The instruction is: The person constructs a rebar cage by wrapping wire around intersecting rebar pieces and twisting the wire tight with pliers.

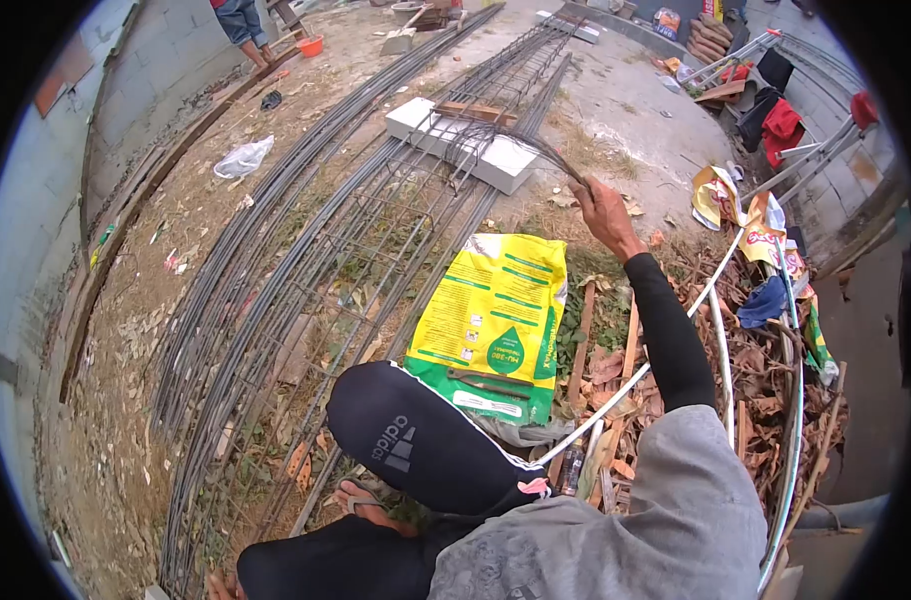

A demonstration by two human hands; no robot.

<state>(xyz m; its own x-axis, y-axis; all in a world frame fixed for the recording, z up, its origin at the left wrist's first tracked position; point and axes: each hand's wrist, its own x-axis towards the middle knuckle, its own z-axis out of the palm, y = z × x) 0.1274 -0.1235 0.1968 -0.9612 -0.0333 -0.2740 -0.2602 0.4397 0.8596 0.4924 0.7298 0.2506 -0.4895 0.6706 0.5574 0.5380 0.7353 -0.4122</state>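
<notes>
My right hand (606,215), at the end of a black sleeve, is closed around one end of a bundle of thin dark wires (552,152). The wires run back to the rebar cage (375,235), over a white block (507,160) with a strip of wood (475,112) on top. Just below that hand lies a yellow and green bag (490,310), with a dark long tool (490,384) on it. Only a small part of my left hand (221,588) shows at the bottom left edge, beside my knee; what its fingers do is not visible.
Long steel bars (265,260) lie left of the cage. White pipes (720,330) cross dry leaves at the right. A person's bare legs (243,30) show at the top left, near an orange bucket (310,46). A plastic bag (243,158) lies on the ground.
</notes>
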